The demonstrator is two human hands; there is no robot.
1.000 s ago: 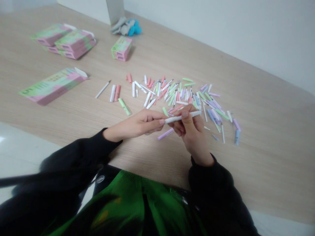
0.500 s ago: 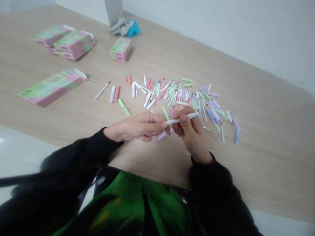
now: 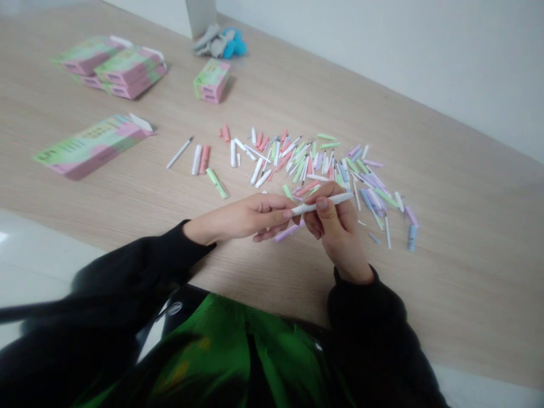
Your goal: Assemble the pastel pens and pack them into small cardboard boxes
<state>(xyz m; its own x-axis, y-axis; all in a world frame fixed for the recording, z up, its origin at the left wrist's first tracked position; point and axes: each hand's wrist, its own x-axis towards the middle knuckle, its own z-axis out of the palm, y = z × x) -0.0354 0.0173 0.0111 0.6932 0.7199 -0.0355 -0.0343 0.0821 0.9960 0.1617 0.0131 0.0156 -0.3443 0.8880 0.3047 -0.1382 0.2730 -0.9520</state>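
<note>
A slim white pen [image 3: 306,207] is held between both hands above the table, lying nearly level with its tapered end to the right. My left hand [image 3: 250,218] pinches its left end between thumb and fingers. Thumb and curled fingers of my right hand [image 3: 338,226] close round the pen nearer the tapered end. Under and between the hands lies a purple pen part [image 3: 290,231], partly covered. Just beyond them spreads a loose pile of pen parts [image 3: 304,161]: white, green, red, purple and blue caps and barrels, and thin white refills with dark tips.
A pink-green carton [image 3: 96,146] lies at left with its flap up. Several similar cartons [image 3: 131,68] are stacked behind it, and one box [image 3: 212,81] stands apart. Grey and blue gloves [image 3: 221,42] lie by a white box [image 3: 199,17]. A refill [image 3: 179,152] and green cap [image 3: 217,183] lie left of the pile.
Both hands, still holding the white pen, have shifted slightly to the right. The things on the table look unmoved apart from a small shift of the view.
</note>
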